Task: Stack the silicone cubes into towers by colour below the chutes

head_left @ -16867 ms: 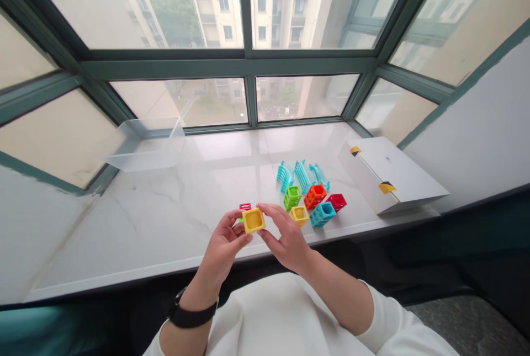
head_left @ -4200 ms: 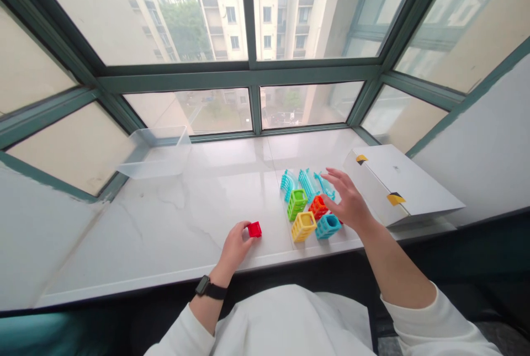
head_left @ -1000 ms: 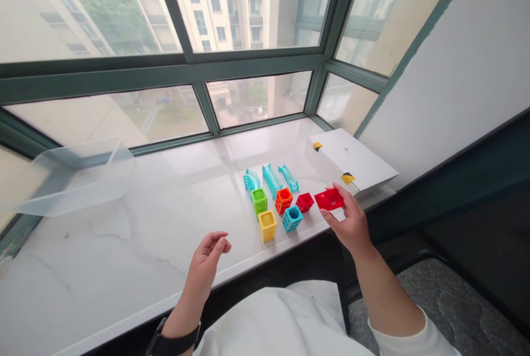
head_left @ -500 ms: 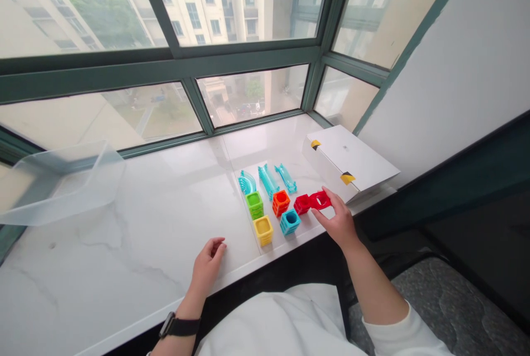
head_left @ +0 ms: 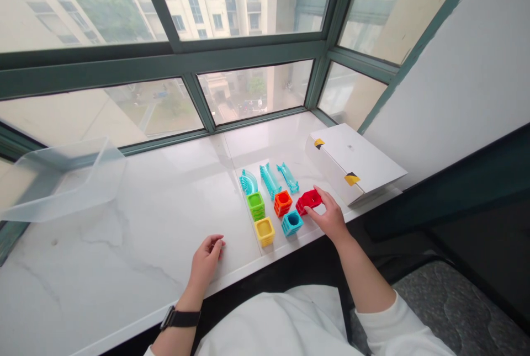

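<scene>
My right hand [head_left: 329,217] grips a red plastic building block piece [head_left: 313,198] between thumb and fingers. It is over or against a red cube block, partly hidden, so I cannot tell whether they join. Close by stand an orange cube block [head_left: 283,203] and a blue cube block [head_left: 292,223]. A green cube block [head_left: 255,206] and a yellow cube block [head_left: 264,231] form the left side of the group. My left hand [head_left: 207,259] rests on the white countertop [head_left: 165,196], fingers loosely curled and holding nothing, left of the yellow block.
Behind the cubes lie a curved turquoise track piece [head_left: 248,182] and two straight turquoise track pieces [head_left: 270,180]. A white box [head_left: 360,160] with yellow-black tape stands at the right. A clear plastic bin [head_left: 66,185] sits at the far left. Windows [head_left: 256,91] border the back.
My right hand has moved left with the red piece, bringing it from beside the red cube block to over or against it. My left hand stays nearly still.
</scene>
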`<action>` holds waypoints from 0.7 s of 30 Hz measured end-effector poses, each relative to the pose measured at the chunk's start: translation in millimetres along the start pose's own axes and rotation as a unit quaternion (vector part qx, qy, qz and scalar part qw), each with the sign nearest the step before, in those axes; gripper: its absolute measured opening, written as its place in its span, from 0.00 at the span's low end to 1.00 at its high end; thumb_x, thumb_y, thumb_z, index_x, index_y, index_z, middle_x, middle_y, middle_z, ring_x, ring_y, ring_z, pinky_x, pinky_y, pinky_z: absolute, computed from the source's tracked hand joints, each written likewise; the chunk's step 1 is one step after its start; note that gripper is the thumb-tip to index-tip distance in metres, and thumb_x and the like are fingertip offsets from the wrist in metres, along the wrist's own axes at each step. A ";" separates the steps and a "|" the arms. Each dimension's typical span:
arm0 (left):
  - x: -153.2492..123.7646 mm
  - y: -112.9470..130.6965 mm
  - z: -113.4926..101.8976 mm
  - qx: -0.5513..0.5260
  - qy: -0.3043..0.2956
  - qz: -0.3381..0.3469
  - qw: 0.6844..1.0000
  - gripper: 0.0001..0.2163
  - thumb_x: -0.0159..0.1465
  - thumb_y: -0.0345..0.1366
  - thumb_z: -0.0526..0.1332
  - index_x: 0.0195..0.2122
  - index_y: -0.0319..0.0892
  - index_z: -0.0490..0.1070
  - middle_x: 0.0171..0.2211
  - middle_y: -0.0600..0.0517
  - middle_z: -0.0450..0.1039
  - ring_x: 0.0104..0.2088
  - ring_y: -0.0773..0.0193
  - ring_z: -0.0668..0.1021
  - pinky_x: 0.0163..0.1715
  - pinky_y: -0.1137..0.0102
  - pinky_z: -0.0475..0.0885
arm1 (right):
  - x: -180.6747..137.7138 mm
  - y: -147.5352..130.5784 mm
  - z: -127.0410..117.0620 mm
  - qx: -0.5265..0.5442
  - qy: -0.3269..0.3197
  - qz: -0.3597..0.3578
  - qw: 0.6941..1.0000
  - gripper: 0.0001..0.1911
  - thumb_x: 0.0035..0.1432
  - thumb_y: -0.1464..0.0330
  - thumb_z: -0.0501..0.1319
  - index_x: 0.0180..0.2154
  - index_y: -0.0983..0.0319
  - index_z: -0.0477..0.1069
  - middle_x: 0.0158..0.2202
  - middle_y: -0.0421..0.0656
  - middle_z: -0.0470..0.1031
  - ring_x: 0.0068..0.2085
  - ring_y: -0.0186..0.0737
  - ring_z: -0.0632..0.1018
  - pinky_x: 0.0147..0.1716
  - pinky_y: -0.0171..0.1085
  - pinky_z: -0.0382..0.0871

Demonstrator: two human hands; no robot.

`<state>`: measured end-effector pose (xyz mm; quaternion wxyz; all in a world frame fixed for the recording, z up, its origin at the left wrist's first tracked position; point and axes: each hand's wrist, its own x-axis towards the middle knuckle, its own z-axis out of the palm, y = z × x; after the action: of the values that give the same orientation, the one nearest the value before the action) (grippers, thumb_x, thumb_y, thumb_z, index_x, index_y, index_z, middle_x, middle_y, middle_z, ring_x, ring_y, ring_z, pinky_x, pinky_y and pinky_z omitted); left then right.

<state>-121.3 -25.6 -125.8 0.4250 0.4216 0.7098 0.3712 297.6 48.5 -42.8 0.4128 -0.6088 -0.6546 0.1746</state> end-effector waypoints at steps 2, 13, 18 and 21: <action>-0.2 0.1 0.1 0.001 0.001 -0.003 1.000 0.25 0.60 0.59 0.64 0.47 0.43 0.78 0.38 0.46 0.83 0.34 0.55 0.82 0.35 0.62 0.78 | 0.9 0.2 1.6 0.000 -0.004 0.004 1.000 0.35 0.61 0.57 0.68 0.67 0.56 0.68 0.59 0.51 0.76 0.57 0.55 0.79 0.59 0.53 0.75; -1.2 3.1 0.5 0.008 0.007 0.001 1.000 0.24 0.60 0.58 0.64 0.46 0.44 0.78 0.37 0.46 0.83 0.33 0.55 0.82 0.34 0.62 0.78 | 4.3 7.2 6.7 0.003 -0.029 0.018 0.999 0.36 0.60 0.58 0.69 0.68 0.56 0.67 0.60 0.51 0.75 0.58 0.55 0.78 0.60 0.54 0.75; -0.8 -0.1 0.2 0.008 0.000 -0.007 1.000 0.23 0.61 0.57 0.63 0.46 0.44 0.77 0.38 0.46 0.83 0.35 0.54 0.82 0.35 0.63 0.78 | 3.2 8.7 8.6 0.013 -0.032 0.023 0.999 0.36 0.60 0.59 0.69 0.67 0.55 0.67 0.59 0.51 0.75 0.58 0.55 0.79 0.59 0.54 0.76; -0.5 -1.1 0.3 0.009 0.000 -0.009 1.000 0.23 0.61 0.57 0.63 0.47 0.44 0.77 0.39 0.46 0.83 0.35 0.54 0.82 0.35 0.63 0.78 | 1.9 11.3 10.4 0.036 -0.036 0.030 0.998 0.36 0.60 0.59 0.68 0.68 0.55 0.66 0.60 0.51 0.75 0.57 0.54 0.79 0.57 0.53 0.78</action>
<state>-121.2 -26.4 -126.7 0.4244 0.4195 0.7168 0.3606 297.3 55.3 -56.6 0.4051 -0.6064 -0.6437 0.2320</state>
